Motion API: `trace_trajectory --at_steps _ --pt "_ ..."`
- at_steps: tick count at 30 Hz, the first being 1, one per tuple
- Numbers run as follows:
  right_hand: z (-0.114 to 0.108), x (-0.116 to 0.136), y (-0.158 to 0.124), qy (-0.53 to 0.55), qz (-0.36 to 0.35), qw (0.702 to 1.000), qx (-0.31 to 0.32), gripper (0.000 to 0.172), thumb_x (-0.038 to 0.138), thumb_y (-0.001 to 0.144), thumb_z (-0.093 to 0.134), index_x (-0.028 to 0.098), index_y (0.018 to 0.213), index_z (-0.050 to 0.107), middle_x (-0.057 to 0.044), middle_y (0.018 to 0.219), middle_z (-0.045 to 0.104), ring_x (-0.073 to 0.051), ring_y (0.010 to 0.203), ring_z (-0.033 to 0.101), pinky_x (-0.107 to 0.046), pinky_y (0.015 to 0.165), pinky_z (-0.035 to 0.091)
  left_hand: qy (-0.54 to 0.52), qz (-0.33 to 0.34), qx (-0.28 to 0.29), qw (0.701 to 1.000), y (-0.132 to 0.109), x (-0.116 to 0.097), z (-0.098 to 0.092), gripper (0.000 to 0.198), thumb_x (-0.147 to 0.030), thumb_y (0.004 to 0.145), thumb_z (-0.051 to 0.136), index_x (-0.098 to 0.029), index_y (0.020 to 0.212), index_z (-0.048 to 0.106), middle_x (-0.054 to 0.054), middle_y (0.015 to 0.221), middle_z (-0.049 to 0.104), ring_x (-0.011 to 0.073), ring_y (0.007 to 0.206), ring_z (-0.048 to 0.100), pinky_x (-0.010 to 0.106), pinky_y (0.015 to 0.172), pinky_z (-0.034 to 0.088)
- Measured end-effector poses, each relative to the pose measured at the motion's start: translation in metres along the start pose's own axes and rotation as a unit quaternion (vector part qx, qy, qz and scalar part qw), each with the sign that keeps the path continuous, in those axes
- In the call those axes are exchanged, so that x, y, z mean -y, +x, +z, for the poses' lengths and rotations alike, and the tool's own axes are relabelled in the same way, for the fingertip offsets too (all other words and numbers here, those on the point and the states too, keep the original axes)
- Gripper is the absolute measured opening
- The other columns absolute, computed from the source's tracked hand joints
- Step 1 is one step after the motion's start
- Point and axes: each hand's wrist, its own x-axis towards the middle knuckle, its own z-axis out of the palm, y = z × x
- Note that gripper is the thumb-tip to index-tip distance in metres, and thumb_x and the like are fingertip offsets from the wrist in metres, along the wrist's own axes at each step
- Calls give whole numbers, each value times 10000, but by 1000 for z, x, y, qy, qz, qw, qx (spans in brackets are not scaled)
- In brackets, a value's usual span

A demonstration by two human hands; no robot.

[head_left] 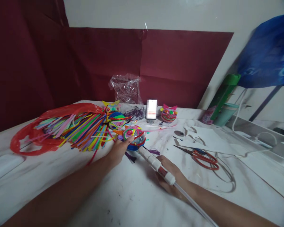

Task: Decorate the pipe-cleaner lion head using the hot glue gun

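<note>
My left hand (119,150) holds a round lantern-like ball (134,136) covered in coloured foam shapes, fingers closed on its near side. My right hand (171,176) is wrapped round a white stick handle (156,164) that runs up to the ball and trails a thin clear rod toward me. Both rest low over the white table (123,195).
A red plastic bag (35,138) spills many coloured foam strips (82,129) at the left. Two decorated balls (168,114) (116,119) sit behind, with a clear bag (127,89). Red-handled scissors (203,156) lie on white paper at the right.
</note>
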Motion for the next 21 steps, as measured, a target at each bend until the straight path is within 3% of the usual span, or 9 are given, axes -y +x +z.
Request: trace_trajectory --at_steps 11,14,21 --pt "-12 6 3 -33 20 999 20 190 107 796 495 224 945 514 -50 831 667 -196 742 691 -288 651 586 20 -4 12 1000 1 4 -2 489 -415 609 838 -179 1013 697 104 1127 732 319 1181 605 441 1036 427" --pt "-14 8 6 -26 13 1000 12 223 81 788 485 232 949 513 -42 818 663 -193 731 687 -276 628 581 13 -2 27 1000 2 6 -3 483 -415 636 821 -179 1036 689 98 1123 734 311 1201 594 443 1053 414" --pt "-10 4 5 -35 14 999 12 220 56 782 476 234 909 502 -39 787 658 -186 712 672 -268 624 573 20 9 -2 1000 2 6 -4 520 -369 612 843 -207 1077 678 97 1217 697 306 1267 543 432 1095 369"
